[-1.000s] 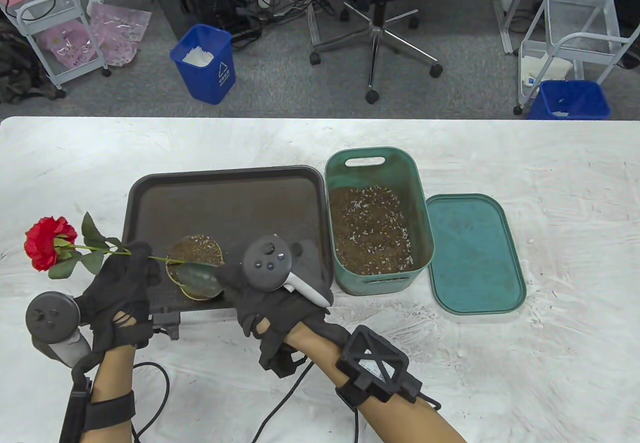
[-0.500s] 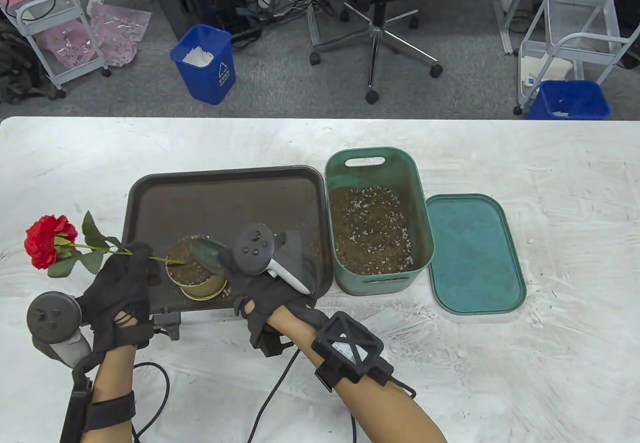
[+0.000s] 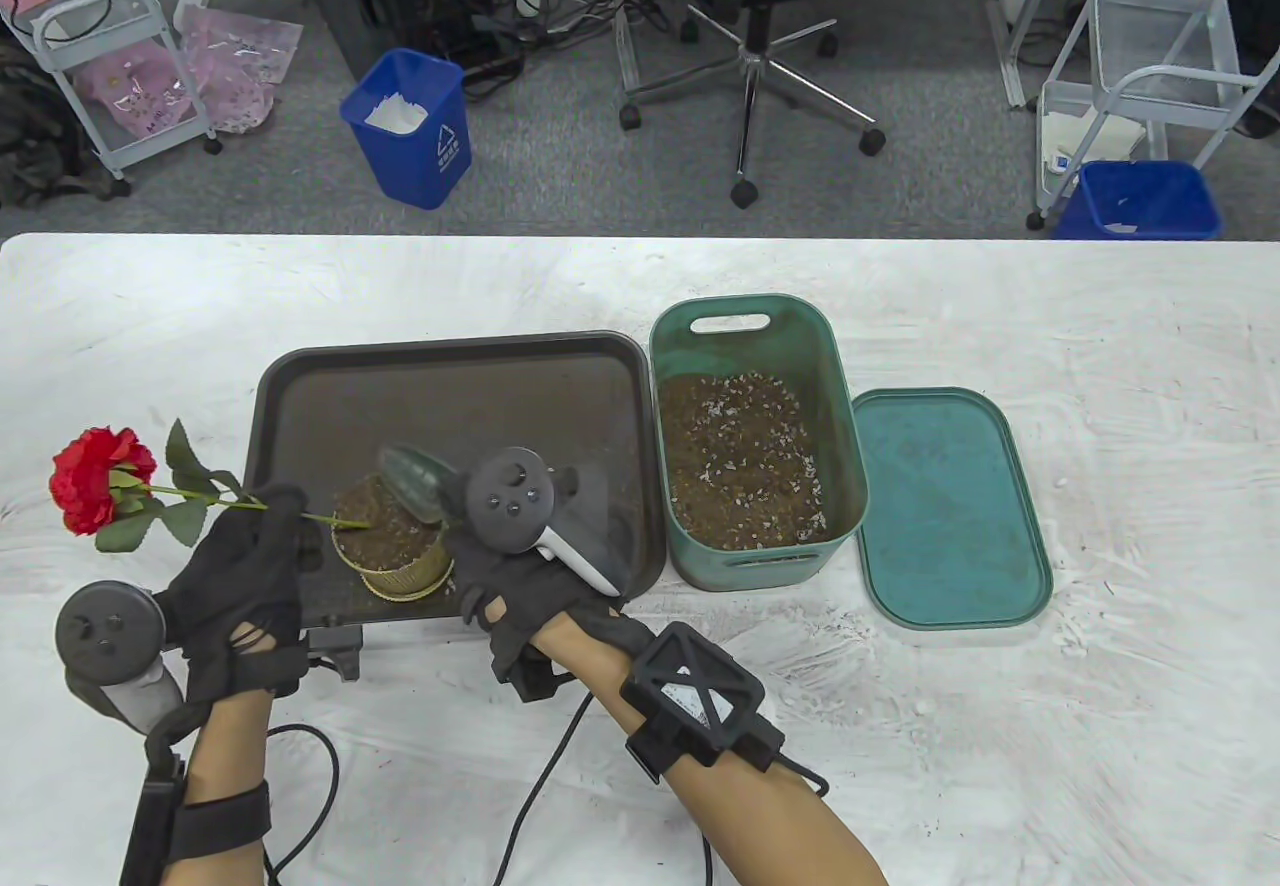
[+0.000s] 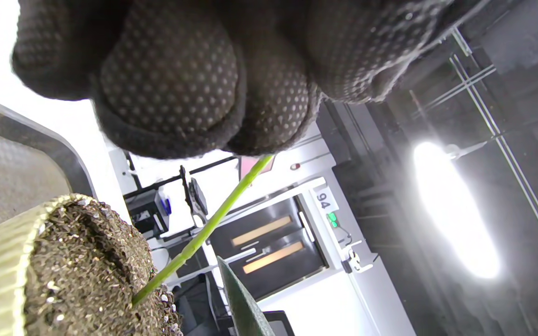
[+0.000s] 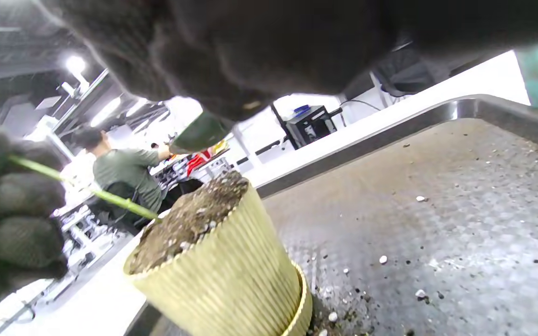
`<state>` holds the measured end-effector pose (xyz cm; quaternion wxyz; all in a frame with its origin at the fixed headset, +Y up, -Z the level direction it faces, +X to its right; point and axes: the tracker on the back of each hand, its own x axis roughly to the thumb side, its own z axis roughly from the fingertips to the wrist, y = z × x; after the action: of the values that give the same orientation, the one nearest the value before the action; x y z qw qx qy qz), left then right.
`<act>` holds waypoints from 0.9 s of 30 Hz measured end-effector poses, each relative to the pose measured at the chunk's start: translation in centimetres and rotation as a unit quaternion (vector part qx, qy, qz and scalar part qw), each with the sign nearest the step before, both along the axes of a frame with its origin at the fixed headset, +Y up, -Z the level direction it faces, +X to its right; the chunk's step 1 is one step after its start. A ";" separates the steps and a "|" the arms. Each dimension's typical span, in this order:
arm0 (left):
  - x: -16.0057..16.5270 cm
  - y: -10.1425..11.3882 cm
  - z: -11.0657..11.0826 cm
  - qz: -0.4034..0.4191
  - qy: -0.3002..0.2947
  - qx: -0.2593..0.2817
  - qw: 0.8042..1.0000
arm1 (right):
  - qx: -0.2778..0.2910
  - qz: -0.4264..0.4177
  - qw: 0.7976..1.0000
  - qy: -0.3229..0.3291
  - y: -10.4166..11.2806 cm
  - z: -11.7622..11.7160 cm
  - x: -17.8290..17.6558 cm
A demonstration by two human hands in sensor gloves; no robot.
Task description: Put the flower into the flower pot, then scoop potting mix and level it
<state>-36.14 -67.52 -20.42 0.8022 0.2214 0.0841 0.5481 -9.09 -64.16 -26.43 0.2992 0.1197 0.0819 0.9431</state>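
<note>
Left hand [image 3: 245,566] pinches the flower [image 3: 100,481] stem planted in the flower pot [image 3: 390,541] (brimful); right hand [image 3: 520,576] grips a scoop [image 3: 415,481] above it.

Beyond the table's far edge we see a blue bin [image 3: 408,126] at left, an office chair [image 3: 757,46] in the middle, another blue bin [image 3: 1138,200] and a white cart [image 3: 1150,56] at right.

Left hand [image 3: 235,566] has its fingers [image 4: 171,84] curled in a pinch; right hand [image 3: 520,566], palm down, is closed in a grip.
</note>
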 end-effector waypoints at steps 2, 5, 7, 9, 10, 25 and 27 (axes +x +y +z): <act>0.0 0.0 0.0 -0.001 0.000 0.000 1.000 | -0.024 0.002 1.000 0.005 -0.5 -0.2 0.1; -0.1 0.0 0.0 0.000 0.001 -0.001 1.000 | -0.051 -0.017 0.998 0.015 -1.5 -0.2 -0.2; -0.1 0.0 0.0 0.000 0.001 -0.001 1.000 | -0.069 -0.009 0.997 0.033 -2.2 -0.1 -0.5; -0.1 0.0 0.0 -0.001 0.002 -0.001 1.000 | -0.065 -0.010 0.997 0.032 -2.4 0.0 -0.5; -0.1 0.0 0.0 -0.002 0.002 -0.001 1.000 | -0.066 -0.013 0.997 0.031 -2.5 0.0 -0.5; -0.1 -0.2 -0.1 -0.008 0.002 -0.003 1.000 | -0.051 0.064 0.994 0.075 -2.1 0.4 -3.1; 0.0 -0.3 -0.2 -0.012 0.002 -0.005 1.000 | -0.039 0.090 0.992 0.074 -1.9 0.6 -3.6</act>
<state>-36.16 -67.80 -20.57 0.8097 0.2199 0.0857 0.5372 -12.73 -66.08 -25.81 0.2103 0.1691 0.1507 0.9510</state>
